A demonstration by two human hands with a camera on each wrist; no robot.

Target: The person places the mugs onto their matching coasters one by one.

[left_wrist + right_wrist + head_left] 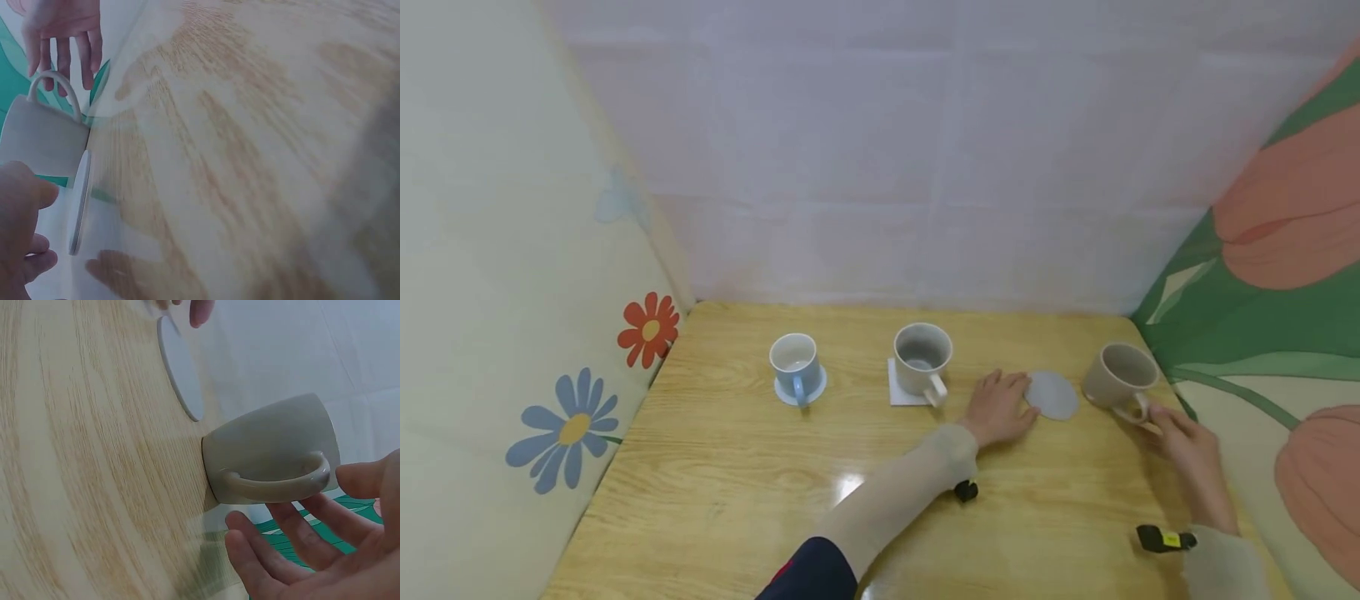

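Note:
A pale grey-beige mug stands upright at the right of the table, its handle toward the person. Around that handle is the right hand, fingertips right at it; in the right wrist view its thumb and fingers are spread loosely about the handle. Left of this mug lies a thin round grey coaster, flat on the wood. The left hand rests low over the table at the coaster's left edge, thumb and fingers apart. In the left wrist view the coaster shows edge-on beside the left fingers.
A larger white mug stands on a white square coaster left of the left hand. Farther left, a small blue mug sits on a round light-blue coaster. A white cloth hangs behind the wooden table, with floral cloths either side.

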